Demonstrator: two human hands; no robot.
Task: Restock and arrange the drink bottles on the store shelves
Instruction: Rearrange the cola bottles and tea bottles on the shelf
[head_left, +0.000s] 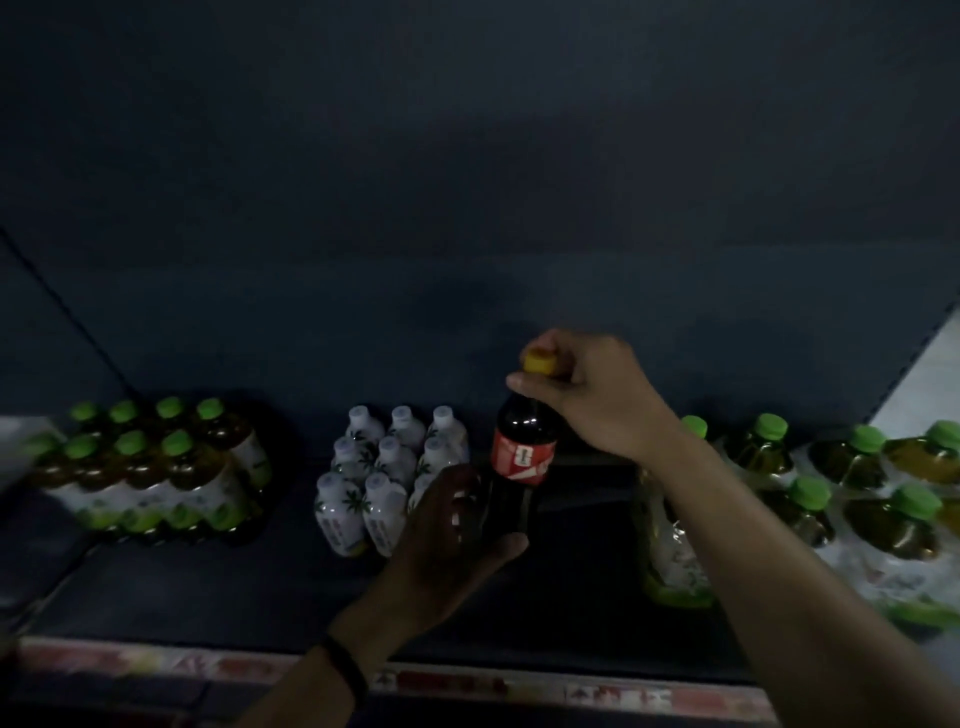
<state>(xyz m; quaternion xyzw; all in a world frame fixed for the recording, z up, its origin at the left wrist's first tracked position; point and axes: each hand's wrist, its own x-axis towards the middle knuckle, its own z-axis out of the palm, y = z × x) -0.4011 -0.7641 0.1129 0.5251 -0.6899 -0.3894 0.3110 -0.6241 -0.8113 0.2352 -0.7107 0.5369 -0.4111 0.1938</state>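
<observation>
A blurred red-and-white label strip (597, 693) crosses the bottom, and pale floor (930, 374) shows at far right.

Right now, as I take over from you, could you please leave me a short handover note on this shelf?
Right hand grips the dark bottle at its yellow cap; left hand holds its lower body. It is too dark to tell whether its base touches the shelf.
White bottles stand in rows just left of it, with a green-capped pack far left and green-capped bottles at right.
Left to do: set the dark bottle in the gap and release.
</observation>
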